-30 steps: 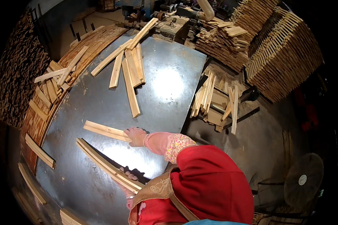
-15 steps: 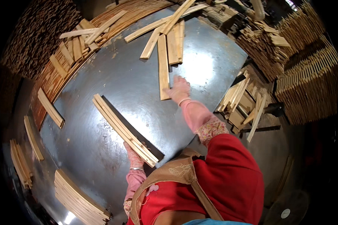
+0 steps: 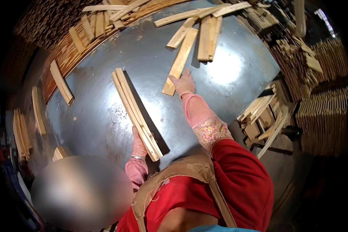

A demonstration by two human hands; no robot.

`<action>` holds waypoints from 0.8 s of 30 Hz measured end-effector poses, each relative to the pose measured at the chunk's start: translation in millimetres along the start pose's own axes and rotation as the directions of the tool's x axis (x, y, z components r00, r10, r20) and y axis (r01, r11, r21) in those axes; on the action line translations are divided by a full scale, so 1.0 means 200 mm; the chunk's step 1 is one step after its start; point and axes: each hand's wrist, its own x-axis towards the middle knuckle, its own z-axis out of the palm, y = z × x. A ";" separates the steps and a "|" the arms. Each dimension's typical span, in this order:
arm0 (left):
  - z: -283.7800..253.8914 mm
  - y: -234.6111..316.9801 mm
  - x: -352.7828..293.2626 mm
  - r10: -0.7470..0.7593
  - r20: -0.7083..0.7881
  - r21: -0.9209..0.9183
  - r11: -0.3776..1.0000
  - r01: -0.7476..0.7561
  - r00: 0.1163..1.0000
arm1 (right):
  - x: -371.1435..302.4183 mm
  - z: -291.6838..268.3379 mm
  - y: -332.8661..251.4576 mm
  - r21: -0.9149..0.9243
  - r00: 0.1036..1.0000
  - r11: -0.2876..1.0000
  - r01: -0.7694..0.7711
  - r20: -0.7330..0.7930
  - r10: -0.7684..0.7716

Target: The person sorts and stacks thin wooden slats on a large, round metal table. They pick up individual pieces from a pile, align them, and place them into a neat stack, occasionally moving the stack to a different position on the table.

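My left hand is closed around the near end of a bundle of several pale wood strips, held at a slant over the metal tabletop. Part of its fingers is hidden behind the wood. Farther right, my right hand reaches across the table with its fingers stretched and spread. Its thumb lies on the near part of a single flat wooden board, while the other fingers point away along the board's right side. That board lies tilted, its near end to the left.
Loose boards lie at the table's far side. A rust-brown sheet with more pieces borders the grey table on the left. Strips fill a stand at right, beside tall stacks. A blurred patch covers the lower left.
The near end of the single board has swung left with my right hand against it, leaving it slanted. My left hand keeps the strip bundle. The whole view has shifted.
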 end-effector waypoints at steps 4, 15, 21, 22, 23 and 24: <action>0.05 -0.04 0.02 0.074 -0.034 -0.043 0.996 -0.075 0.997 | 0.05 0.08 -0.21 -0.248 0.997 0.969 0.007 -0.068 -0.024; -0.58 0.34 -0.82 0.648 -0.582 0.765 0.641 0.060 0.491 | -0.67 -0.08 0.48 -0.038 0.940 0.944 0.327 0.118 -0.321; -1.65 0.39 -1.18 0.766 -0.625 0.582 0.327 0.744 0.152 | -0.92 -0.07 0.71 -0.103 0.890 0.929 0.355 0.340 -0.302; -1.80 0.32 -1.20 0.791 -0.606 0.535 0.328 0.778 0.083 | -0.96 -0.05 0.72 -0.090 0.882 0.921 0.378 0.337 -0.329; -1.74 0.36 -1.24 0.789 -0.601 0.559 0.303 0.772 0.127 | -1.04 -0.08 0.61 -0.093 0.915 0.973 0.212 0.368 -0.164; -1.67 0.41 -1.33 0.787 -0.595 0.577 0.278 0.768 0.162 | -1.02 0.01 0.69 -0.027 0.890 0.924 0.381 0.279 -0.359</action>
